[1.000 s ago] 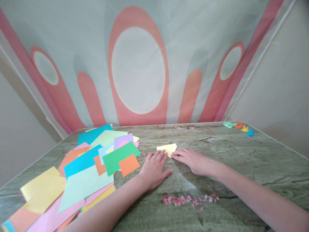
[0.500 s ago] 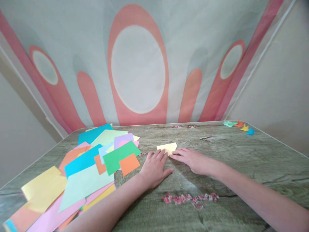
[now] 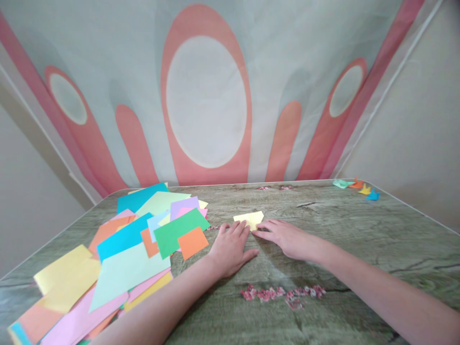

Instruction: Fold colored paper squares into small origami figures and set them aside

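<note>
A small folded piece of pale yellow paper lies on the wood-patterned table in front of me. The fingertips of my left hand press on its near left part, palm down, with the fingers spread and the thumb pointing right. At the paper's near right edge, my right hand touches it with thumb and fingers close together. Part of the paper's near edge is hidden under my fingers.
Many coloured paper sheets, among them a green sheet and an orange one, overlap on the left of the table. Several small folded paper figures stand at the far right corner. A patterned cloth hangs behind the table.
</note>
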A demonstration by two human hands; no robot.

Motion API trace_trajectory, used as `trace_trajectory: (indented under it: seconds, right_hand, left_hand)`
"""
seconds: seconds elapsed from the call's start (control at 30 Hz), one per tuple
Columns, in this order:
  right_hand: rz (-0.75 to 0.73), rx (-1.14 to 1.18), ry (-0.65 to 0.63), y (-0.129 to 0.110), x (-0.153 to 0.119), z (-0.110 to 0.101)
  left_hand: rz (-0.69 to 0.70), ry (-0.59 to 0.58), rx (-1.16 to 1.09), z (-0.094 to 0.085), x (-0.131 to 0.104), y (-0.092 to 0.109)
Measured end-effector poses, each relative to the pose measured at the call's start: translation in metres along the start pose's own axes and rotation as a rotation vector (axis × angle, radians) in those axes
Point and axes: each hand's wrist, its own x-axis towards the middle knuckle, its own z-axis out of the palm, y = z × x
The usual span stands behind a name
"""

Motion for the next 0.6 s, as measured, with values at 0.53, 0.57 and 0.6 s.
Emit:
trace_trajectory:
  seconds: [0.53, 0.57, 0.6]
  right_hand:
    - [0.049, -0.028, -0.003, -0.0053, 0.0018, -0.0018]
    - [0.049, -0.027, -0.003, -0.0055, 0.0018, -0.0020]
    - [0.049, -0.025, -0.005, -0.0057, 0.0018, -0.0023]
  left_hand:
    - [0.029, 0.014, -0.015, -0.0073, 0.0026, -0.0040]
    - [0.030, 0.013, -0.018, -0.0073, 0.0027, -0.0047]
    - [0.031, 0.012, -0.023, -0.0073, 0.0029, -0.0053]
